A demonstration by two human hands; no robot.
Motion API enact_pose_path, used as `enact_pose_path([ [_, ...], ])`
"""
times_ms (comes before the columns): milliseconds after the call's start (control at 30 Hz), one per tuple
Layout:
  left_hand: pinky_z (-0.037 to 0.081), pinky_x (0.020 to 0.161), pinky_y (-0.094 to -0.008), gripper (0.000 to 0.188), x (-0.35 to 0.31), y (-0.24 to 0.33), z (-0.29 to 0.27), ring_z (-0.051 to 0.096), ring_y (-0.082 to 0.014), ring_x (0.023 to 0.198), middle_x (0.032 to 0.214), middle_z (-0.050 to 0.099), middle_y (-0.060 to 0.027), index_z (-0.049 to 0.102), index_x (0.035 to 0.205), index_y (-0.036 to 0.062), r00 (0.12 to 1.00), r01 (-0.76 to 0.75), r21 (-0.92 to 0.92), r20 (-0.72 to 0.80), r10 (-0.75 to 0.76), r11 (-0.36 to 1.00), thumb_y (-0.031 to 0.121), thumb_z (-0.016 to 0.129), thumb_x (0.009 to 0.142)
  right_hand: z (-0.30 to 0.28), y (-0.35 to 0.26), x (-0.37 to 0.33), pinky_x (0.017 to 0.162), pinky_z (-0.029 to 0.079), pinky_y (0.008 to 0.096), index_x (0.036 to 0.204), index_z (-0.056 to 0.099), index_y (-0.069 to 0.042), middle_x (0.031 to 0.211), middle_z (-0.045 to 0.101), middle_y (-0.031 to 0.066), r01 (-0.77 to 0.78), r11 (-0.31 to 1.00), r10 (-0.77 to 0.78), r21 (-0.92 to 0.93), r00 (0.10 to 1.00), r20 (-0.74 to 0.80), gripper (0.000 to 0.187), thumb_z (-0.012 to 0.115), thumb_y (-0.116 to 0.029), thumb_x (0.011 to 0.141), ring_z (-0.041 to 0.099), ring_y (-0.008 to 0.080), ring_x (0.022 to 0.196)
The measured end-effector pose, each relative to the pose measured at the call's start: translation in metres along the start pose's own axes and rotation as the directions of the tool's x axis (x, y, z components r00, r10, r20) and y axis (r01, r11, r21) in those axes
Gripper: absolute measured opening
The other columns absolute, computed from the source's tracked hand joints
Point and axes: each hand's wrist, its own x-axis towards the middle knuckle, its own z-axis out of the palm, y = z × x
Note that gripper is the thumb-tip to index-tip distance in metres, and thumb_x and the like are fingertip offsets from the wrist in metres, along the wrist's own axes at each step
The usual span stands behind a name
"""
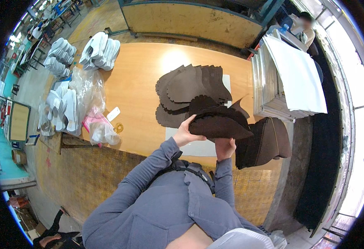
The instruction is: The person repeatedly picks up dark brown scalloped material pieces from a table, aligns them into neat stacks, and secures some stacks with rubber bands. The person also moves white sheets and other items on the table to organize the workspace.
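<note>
Nearest to the camera is a white piece [242, 240] at the lower edge (I cannot tell what it is), and after it the grey-blue jacket [157, 207] of the person. Further up, the two hands are apart from each other, but both are clamped on one thing: the left hand [185, 133] grips the left end of a dark brown stack [220, 127], and the right hand [225, 148] holds it from the near side. This stack is lifted above the near part of the table [134, 89]. Just to its right is a brown bundle [265, 143], with a thin yellowish line across it (maybe a band).

Beyond the hands, more brown pieces [188, 85], some with a scalloped edge, lie overlapping in several groups. As I judge, the work is somewhere in the middle: the bundle looks already gathered, the held stack is not yet set down, and the overlapping groups remain loose.

To the left are a pink bag [94, 118], clear plastic [91, 89] and white pieces [99, 52]. At the far right, a person [308, 35] is behind the white-covered pile [269, 81].
</note>
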Motion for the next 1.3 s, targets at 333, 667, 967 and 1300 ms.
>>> enact_pose_path([
  [333,0.023,0.105,-0.0427,0.072,-0.008,0.070,0.026,0.045,-0.0297,0.119,0.120,0.053,-0.0098,0.047,0.120,0.0062,0.819,-0.541,0.553,0.175,0.547,0.633,0.023,0.081,0.058,0.034,0.009,0.007,0.104,0.032,0.0392,0.134,0.034,-0.020,0.131,0.042,0.0055,0.110,0.992,-0.121,0.065,0.974,0.190,0.065,0.066,-0.027,0.077,0.042,0.0219,0.120],
  [667,0.028,0.104,-0.0355,0.086,-0.011,0.069,-0.006,0.038,-0.0223,0.122,0.130,0.041,-0.0119,0.036,0.129,0.0013,0.818,-0.565,0.172,-0.012,0.575,0.807,0.015,0.082,0.058,0.084,-0.015,0.009,0.104,0.025,0.0444,0.129,0.044,-0.016,0.133,0.042,0.0049,-0.082,0.996,0.085,-0.041,0.992,0.088,0.058,0.060,-0.043,0.080,0.036,0.0255,0.124],
  [967,0.045,0.085,-0.0262,0.038,-0.003,0.041,-0.006,0.053,-0.0112,0.098,0.107,0.058,-0.0040,0.051,0.110,0.0021,0.925,-0.253,-0.065,-0.309,0.222,0.965,-0.002,0.066,0.076,0.056,-0.013,0.017,0.104,0.025,0.0453,0.130,0.042,-0.014,0.133,0.042,0.0087,-0.082,0.991,0.085,-0.102,0.996,0.028,0.068,0.066,-0.039,0.072,0.036,0.0273,0.124],
  [1300,0.045,0.074,-0.0256,0.019,-0.040,-0.043,-0.048,0.053,-0.0112,0.089,0.090,0.054,-0.0025,0.055,0.087,0.0058,0.975,-0.219,0.307,0.026,0.222,0.926,-0.006,0.063,0.074,-0.005,-0.006,-0.017,0.095,0.035,0.0297,0.123,0.044,-0.001,0.119,0.050,0.0111,0.019,0.064,0.277,-0.998,0.960,0.036,0.055,0.067,0.002,0.073,0.048,0.0205,0.109],
])
